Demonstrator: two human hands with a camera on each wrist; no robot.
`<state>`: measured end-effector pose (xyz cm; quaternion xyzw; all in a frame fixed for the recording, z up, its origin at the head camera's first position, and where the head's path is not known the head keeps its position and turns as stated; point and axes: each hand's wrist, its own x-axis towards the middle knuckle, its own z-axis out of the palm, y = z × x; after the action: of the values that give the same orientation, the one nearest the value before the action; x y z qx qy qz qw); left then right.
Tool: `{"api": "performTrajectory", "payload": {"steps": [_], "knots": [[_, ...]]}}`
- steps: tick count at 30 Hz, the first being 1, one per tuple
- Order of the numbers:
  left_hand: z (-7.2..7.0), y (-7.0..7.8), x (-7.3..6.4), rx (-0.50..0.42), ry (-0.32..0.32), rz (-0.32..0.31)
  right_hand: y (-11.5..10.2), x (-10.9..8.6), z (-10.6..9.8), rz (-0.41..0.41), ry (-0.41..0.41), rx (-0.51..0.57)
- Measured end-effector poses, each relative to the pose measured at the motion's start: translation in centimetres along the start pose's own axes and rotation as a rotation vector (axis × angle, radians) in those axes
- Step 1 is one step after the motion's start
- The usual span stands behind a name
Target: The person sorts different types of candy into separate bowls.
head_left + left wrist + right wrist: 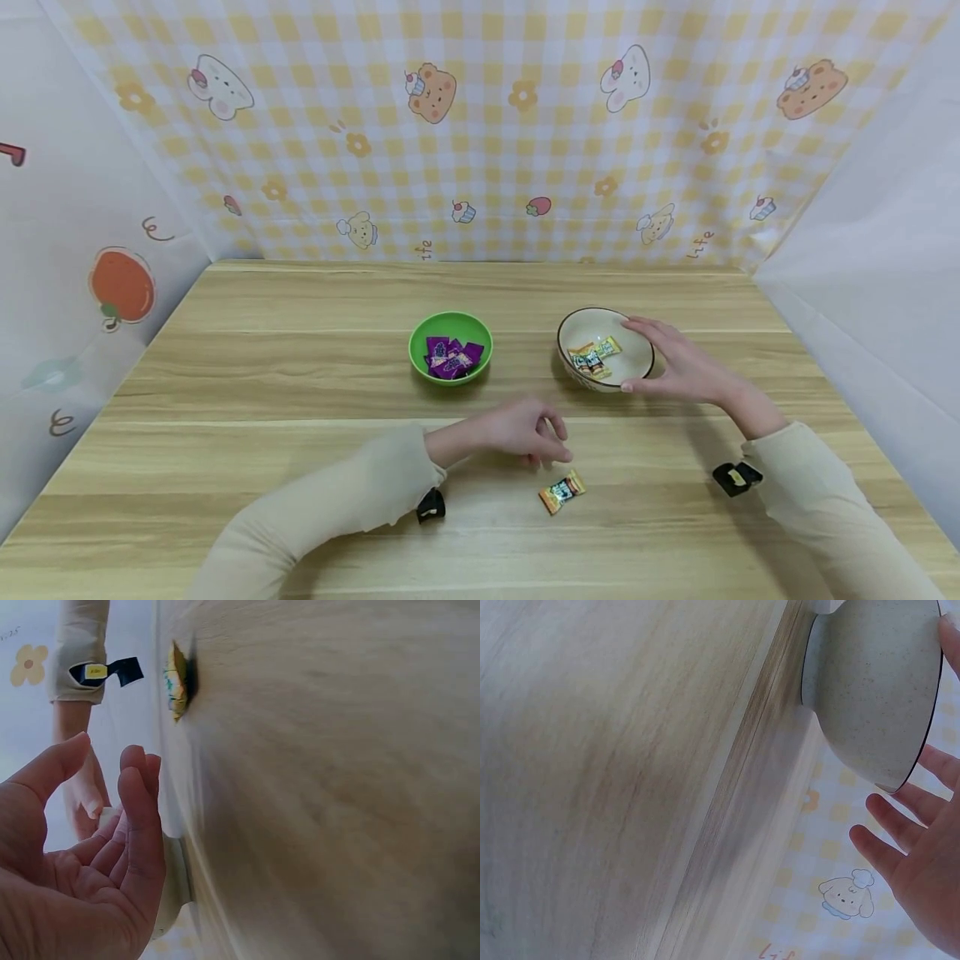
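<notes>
My left hand (525, 429) hangs over the table just behind a small yellow-and-orange wrapped candy (562, 492). Its fingers are loosely bent and hold nothing; the left wrist view shows the palm (82, 900) bare and the candy (176, 682) apart from it. With thumb and fingers spread across the rim, my right hand (682, 367) holds the right side of a cream bowl (633, 354) with a dark edge. Several yellow wrapped candies (592, 358) lie in that bowl. In the right wrist view the bowl (874, 690) stands upright on the table, some fingers free of it.
Left of the cream bowl stands a green bowl (420, 367) with several purple-wrapped candies (453, 358). Both bowls are on a wood-grain table (300, 333). A yellow checked curtain (480, 150) hangs behind the table, and white sheets (862, 192) flank it.
</notes>
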<state>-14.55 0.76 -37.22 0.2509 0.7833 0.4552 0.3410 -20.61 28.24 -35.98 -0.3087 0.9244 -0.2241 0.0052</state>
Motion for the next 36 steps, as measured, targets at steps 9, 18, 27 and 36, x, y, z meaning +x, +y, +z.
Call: {"api": "performTrajectory", "payload": {"steps": [9,18,27,36], "knots": [[0.5,-0.5,-0.4,0.091,0.022,-0.051,0.1,0.0,0.0,0.008,-0.009,-0.004],[1.2,0.0,-0.3,0.354,0.002,0.045,-0.1,0.0,-0.1,0.017,0.0,-0.001],[2.5,0.4,-0.3,0.579,0.017,0.122,-0.1,-0.1,0.1,0.015,0.011,0.004],[3.2,0.8,-0.7,0.761,0.035,0.161,-0.1,-0.1,0.0,0.009,0.013,0.003]]}}
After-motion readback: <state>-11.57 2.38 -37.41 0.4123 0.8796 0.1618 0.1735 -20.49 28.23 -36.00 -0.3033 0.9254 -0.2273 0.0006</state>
